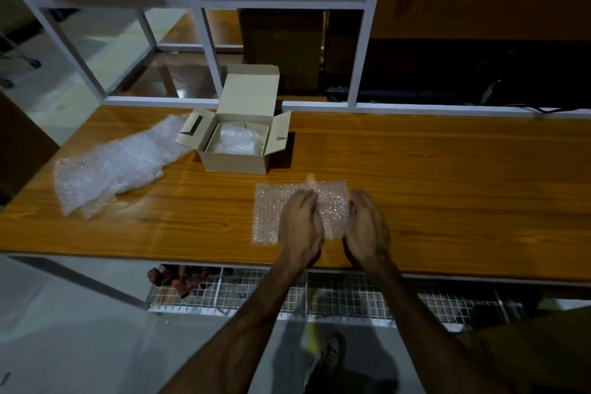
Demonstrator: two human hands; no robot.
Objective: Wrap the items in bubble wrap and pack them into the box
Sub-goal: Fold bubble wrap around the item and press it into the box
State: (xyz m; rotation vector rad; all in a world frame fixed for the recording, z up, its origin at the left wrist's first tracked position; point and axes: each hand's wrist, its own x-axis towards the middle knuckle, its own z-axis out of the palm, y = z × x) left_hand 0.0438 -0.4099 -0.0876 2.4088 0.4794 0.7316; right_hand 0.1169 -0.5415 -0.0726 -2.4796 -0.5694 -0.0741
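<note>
One wrapped bundle [235,138] already lies inside the open box [233,161], far left of centre on the desk [447,176], so I judge the task partly done. A second wrap is under way: a flat sheet [271,211] of bubble wrap lies near the desk's near edge, under both hands. A loose pile of spare wrap [108,166] lies at the far left. The left hand [300,227] and right hand [367,224] sit side by side on the sheet, fingers curled inward. Whether they pinch the wrap or an item beneath, I cannot tell; no item shows.
</note>
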